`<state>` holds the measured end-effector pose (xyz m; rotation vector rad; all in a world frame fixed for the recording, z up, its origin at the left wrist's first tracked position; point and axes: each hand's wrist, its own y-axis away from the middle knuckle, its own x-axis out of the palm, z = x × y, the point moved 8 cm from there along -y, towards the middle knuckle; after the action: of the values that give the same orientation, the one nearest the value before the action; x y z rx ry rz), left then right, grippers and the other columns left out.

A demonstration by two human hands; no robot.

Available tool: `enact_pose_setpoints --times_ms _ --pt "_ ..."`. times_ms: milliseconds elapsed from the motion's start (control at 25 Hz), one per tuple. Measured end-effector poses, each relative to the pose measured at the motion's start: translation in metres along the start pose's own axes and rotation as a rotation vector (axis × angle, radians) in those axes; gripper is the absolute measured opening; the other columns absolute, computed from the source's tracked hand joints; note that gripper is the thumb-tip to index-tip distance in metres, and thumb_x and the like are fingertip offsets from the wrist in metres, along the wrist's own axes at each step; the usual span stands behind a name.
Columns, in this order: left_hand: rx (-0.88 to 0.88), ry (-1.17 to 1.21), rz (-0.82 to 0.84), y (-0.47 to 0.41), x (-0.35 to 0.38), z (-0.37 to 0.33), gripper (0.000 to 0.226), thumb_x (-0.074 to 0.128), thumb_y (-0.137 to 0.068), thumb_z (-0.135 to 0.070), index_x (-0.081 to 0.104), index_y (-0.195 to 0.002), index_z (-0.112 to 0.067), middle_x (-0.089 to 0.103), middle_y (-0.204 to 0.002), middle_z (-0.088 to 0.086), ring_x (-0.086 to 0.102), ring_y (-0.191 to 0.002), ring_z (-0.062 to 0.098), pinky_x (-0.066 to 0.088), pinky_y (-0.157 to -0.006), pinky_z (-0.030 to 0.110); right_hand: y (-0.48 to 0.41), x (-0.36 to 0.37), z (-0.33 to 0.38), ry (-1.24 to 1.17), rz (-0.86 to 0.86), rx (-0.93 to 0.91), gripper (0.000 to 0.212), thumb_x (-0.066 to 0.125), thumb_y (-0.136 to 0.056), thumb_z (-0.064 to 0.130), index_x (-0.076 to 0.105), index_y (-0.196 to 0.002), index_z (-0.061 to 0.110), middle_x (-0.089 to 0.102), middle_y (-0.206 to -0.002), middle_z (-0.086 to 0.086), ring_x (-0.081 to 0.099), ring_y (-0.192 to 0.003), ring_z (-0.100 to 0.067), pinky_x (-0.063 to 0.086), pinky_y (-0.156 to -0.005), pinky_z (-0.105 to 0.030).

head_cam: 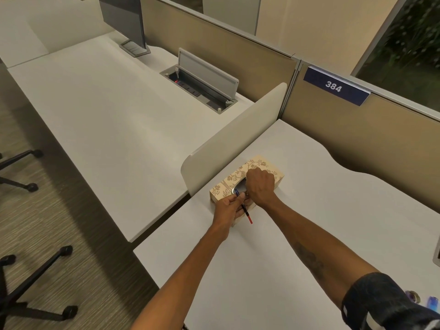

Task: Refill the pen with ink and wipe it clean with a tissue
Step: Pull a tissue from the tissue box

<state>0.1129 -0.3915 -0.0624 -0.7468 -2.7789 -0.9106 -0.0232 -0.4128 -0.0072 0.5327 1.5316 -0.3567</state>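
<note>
A beige tissue box (262,164) with a brown floral print lies on the white desk (321,210), close to a low white divider. My left hand (229,208) rests against the box's near end and grips a thin pen (245,209) with a dark barrel, a blue upper part and a red end pointing toward me. My right hand (260,185) is closed over the box's oval opening, fingers curled down into it. Whether those fingers pinch a tissue is hidden.
The white divider (228,141) separates this desk from the neighbouring one, which has an open cable tray (202,85) and a monitor (123,22). Tan partition walls stand behind. Small bottles (414,297) peek out at the lower right. Chair legs (35,282) stand on the floor at left.
</note>
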Motion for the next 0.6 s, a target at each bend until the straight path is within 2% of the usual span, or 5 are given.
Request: enact_pose_setpoints --times_ms 80,240,400,520,600 --pt "0.0 -0.006 0.012 0.0 0.001 0.001 0.029 0.066 -0.093 -0.021 0.064 -0.121 -0.015 0.074 -0.112 0.007 0.072 -0.104 0.022 0.058 -0.092 0.035 0.002 -0.002 -0.003 -0.022 0.007 -0.014 0.019 0.049 -0.093 0.004 0.068 -0.094 0.008 0.069 -0.099 -0.009 0.068 -0.089 -0.028 0.039 -0.067 -0.03" --pt "0.017 0.015 0.013 0.0 0.002 -0.001 0.025 0.066 -0.093 -0.021 0.065 -0.117 -0.017 0.074 -0.111 0.01 0.072 -0.104 0.023 0.057 -0.094 0.038 0.005 -0.004 -0.019 -0.187 -0.014 0.041 0.01 0.06 -0.087 0.015 0.067 -0.086 0.008 0.069 -0.094 -0.01 0.067 -0.086 -0.031 0.037 -0.064 -0.029" --pt "0.013 0.001 0.018 -0.004 0.002 0.003 0.037 0.068 -0.092 -0.022 0.063 -0.126 -0.008 0.075 -0.11 0.009 0.073 -0.1 0.02 0.059 -0.09 0.036 0.006 -0.007 -0.026 -0.355 0.038 0.029 0.024 0.061 -0.078 0.016 0.048 -0.058 0.013 0.06 -0.072 -0.009 0.059 -0.069 -0.032 0.036 -0.058 -0.03" --pt "0.003 0.015 0.024 -0.003 0.002 0.003 0.038 0.067 -0.093 -0.021 0.063 -0.126 -0.003 0.076 -0.108 0.009 0.074 -0.099 0.018 0.06 -0.084 0.029 0.01 -0.005 -0.027 -0.418 0.092 -0.086 0.017 0.062 -0.075 0.023 0.058 -0.067 0.009 0.064 -0.076 -0.006 0.06 -0.07 -0.029 0.043 -0.058 -0.032" --pt "-0.003 0.04 0.032 -0.002 0.003 0.003 0.037 0.068 -0.093 -0.02 0.064 -0.124 -0.002 0.076 -0.107 0.011 0.074 -0.098 0.018 0.06 -0.081 0.026 0.015 -0.002 -0.033 -0.468 0.076 -0.139 0.023 0.064 -0.078 0.03 0.062 -0.078 0.007 0.066 -0.081 -0.006 0.06 -0.075 -0.028 0.044 -0.059 -0.032"
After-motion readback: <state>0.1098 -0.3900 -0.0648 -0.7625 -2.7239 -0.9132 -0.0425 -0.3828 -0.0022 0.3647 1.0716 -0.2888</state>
